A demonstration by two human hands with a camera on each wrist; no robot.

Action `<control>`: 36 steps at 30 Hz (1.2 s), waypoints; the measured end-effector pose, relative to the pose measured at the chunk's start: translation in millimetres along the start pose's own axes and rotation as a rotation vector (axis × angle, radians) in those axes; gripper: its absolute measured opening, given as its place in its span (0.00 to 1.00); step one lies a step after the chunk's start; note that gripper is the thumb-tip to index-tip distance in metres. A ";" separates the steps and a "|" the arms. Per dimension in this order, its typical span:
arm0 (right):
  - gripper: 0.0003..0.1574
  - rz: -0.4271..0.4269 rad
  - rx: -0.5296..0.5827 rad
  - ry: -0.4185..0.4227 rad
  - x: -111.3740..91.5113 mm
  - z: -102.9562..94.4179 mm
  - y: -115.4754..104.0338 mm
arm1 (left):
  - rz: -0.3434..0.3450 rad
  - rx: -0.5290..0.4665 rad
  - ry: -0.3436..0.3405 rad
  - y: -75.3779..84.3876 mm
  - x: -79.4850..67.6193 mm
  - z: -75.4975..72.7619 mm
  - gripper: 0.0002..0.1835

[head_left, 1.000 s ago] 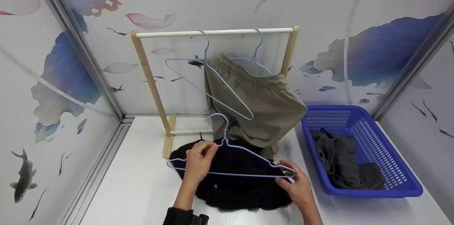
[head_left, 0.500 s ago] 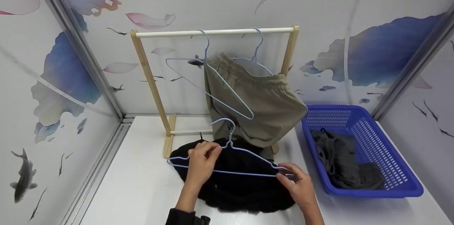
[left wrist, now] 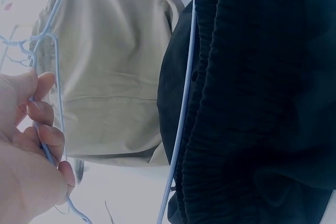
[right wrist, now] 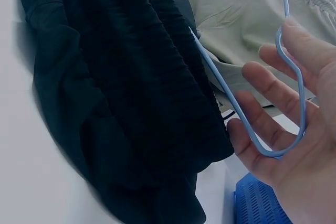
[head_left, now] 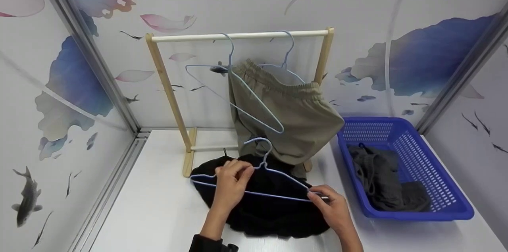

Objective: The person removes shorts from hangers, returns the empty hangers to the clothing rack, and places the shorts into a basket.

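Pale-blue wire is held by both hands: the left hand has a narrow grip on the hanger's left shoulder, beside the hook, and the right hand curls around its right end. The held hanger has slid right and a little nearer over the last second, its hook leaning nearer, and the right hand now covers more of that end.

Under it, the black elastic-waisted garment lies on the white bench. From the head view, the lower bar crosses over the cloth in plain sight, so the hanger seems lined up with the waistband but not yet inside it.

Farther off, the wooden rack carries a bare hanger, with khaki elastic-waisted bottoms hanging just behind it; these look unmoved. To the right, the blue basket still holds a dark grey garment, apparently untouched.
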State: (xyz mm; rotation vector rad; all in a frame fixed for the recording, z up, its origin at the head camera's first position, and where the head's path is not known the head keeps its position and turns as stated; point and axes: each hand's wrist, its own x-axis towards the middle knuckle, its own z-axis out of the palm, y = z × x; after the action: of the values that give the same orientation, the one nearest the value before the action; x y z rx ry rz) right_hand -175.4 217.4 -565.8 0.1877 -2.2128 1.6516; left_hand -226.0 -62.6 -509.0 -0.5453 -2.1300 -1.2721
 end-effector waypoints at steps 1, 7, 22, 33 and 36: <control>0.06 0.002 -0.017 0.002 0.1 0.1 0.9 | 0.007 0.003 0.003 0.7 0.3 0.3 0.04; 0.08 -0.025 -0.082 0.019 1.8 0.2 7.2 | 0.036 0.027 0.016 3.9 2.3 2.4 0.04; 0.12 -0.109 -0.072 0.116 2.6 -1.5 9.0 | 0.060 0.037 -0.003 8.2 2.9 6.8 0.03; 0.11 -0.049 -0.073 0.175 2.5 -3.9 9.6 | 0.102 0.121 0.014 5.7 2.8 5.1 0.12; 0.11 -0.030 -0.065 0.190 2.2 -4.9 8.8 | 0.103 0.134 0.021 5.9 2.8 4.5 0.13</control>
State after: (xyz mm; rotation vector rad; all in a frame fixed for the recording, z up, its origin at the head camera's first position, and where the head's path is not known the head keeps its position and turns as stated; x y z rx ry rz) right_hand -179.2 225.0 -571.7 0.0450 -2.1065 1.5130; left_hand -225.7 -55.7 -505.0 -0.5736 -2.1232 -1.0655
